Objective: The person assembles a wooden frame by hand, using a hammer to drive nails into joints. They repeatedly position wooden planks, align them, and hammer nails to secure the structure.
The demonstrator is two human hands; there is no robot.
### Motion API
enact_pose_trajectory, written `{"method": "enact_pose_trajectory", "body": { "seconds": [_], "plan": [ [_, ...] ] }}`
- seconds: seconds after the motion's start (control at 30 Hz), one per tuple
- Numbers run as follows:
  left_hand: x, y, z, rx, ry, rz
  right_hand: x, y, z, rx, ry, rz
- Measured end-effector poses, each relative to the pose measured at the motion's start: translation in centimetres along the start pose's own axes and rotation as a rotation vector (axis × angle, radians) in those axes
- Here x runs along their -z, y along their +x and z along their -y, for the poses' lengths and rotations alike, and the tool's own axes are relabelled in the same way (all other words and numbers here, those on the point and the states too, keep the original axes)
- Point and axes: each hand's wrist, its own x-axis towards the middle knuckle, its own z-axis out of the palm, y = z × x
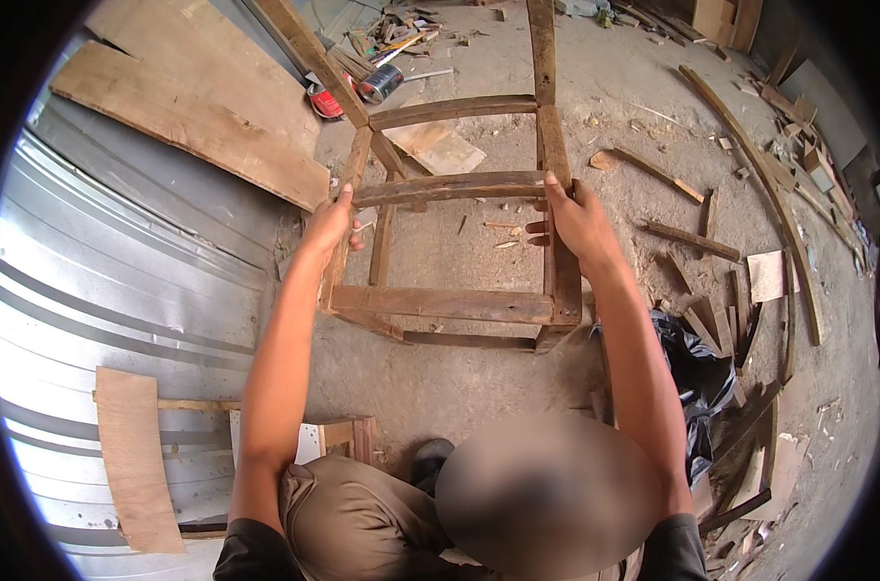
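Observation:
A bare wooden chair frame (440, 303) with no seat panel is in front of me, its two tall posts reaching away to the upper edge. My left hand (329, 228) is closed around its left side rail, thumb beside the end of a curved crosspiece (449, 186). On the opposite side my right hand (580, 225) grips the right side rail, with the thumb at the crosspiece's other end. Fingertips of both hands show inside the frame. Through the open middle, the dusty floor and small wood chips are visible.
Corrugated metal sheeting (81, 320) and wide boards (188, 131) line the left. A dark can (380, 84) and a red can (324, 102) lie beyond the frame. Wood strips (692, 238), a long batten (764, 184) and a black plastic bag (696, 378) are at right.

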Motion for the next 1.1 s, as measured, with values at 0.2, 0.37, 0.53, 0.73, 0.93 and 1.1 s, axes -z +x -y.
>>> {"method": "enact_pose_trajectory", "body": {
  "seconds": [0.2, 0.37, 0.53, 0.73, 0.93, 1.1],
  "plan": [
    [0.0, 0.5, -0.5, 0.004, 0.145, -0.001, 0.3, 1.5, -0.7, 0.038, -0.240, -0.039],
    [1.6, 3.8, 0.3, -0.089, 0.547, -0.033, 0.4, 5.9, 1.0, 0.241, -0.594, -0.132],
    [-0.4, 1.8, -1.7, 0.050, 0.191, -0.027, -1.6, 6.5, 1.3, 0.380, -0.708, -0.149],
    [0.3, 0.8, -2.5, 0.081, 0.285, 0.043, -2.7, 4.0, 1.5, 0.420, -0.982, -0.146],
    [-1.0, 0.5, -4.3, 0.156, 0.277, 0.010, -2.6, 4.3, 3.0, 0.324, -1.025, -0.155],
    [-0.7, 2.5, -0.8, 0.055, 0.351, -0.112, -3.0, 4.8, 3.1, 0.295, -1.010, -0.145]
  ]
}}
